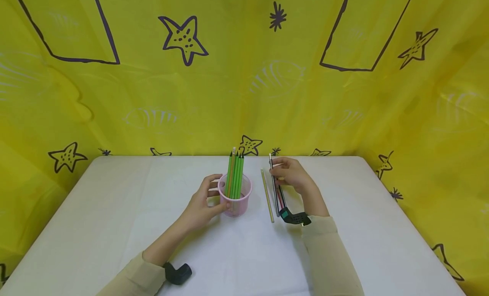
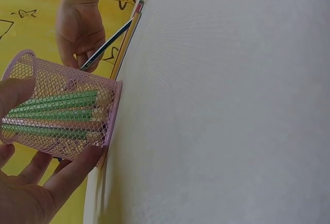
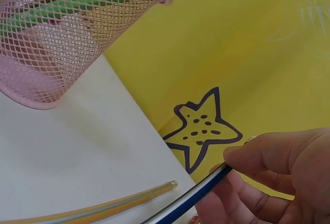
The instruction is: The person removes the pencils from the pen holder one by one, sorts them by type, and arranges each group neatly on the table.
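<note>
My left hand [image 1: 202, 205] grips a pink mesh pencil cup [image 1: 238, 207], thumb on the near side and fingers around the far side. The cup's base is at the white tabletop. Several green pencils [image 1: 237, 179] stand in it, dark points up, along with an orange-yellow one [image 1: 230, 177]. To the right of the cup, my right hand [image 1: 294, 175] pinches a dark-blue and white striped pencil [image 3: 196, 193] near its upper end, between thumb and fingers. A yellow striped pencil [image 1: 267, 195] lies on the table between cup and right hand.
A red pencil and a dark pencil [image 1: 283, 196] lie below my right hand, partly hidden by the black wrist mount [image 1: 294, 217]. The white table [image 1: 114, 211] ends at a yellow curtain [image 1: 229, 96] printed with starfish.
</note>
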A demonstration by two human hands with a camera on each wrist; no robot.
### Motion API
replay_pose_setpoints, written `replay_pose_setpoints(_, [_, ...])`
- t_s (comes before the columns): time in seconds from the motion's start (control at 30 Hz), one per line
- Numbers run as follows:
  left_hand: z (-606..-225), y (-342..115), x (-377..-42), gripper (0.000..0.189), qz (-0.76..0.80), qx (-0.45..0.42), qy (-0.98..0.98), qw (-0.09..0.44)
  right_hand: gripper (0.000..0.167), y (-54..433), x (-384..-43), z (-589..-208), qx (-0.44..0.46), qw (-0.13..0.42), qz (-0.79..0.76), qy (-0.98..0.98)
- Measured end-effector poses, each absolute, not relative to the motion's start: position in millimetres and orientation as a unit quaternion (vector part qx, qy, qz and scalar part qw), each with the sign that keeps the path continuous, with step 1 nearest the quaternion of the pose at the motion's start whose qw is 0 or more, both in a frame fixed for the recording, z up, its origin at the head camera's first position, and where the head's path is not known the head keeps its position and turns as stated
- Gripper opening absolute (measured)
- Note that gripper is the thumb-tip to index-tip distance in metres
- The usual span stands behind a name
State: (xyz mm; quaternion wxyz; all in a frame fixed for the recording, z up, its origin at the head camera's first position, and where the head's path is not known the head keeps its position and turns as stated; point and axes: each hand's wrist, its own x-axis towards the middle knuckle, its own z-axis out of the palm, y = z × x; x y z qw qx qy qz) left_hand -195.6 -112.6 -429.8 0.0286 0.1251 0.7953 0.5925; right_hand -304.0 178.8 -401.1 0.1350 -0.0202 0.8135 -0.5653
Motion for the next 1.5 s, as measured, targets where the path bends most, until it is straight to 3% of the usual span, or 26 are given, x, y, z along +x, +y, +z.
replay_pose_setpoints(1.5, [-431.5,-113.2,-197.0,0.082,0.588,0.125,0.798,0.030,0.041,171.5,-302.9,-404.8,0.004,0.145,-0.524,0.840])
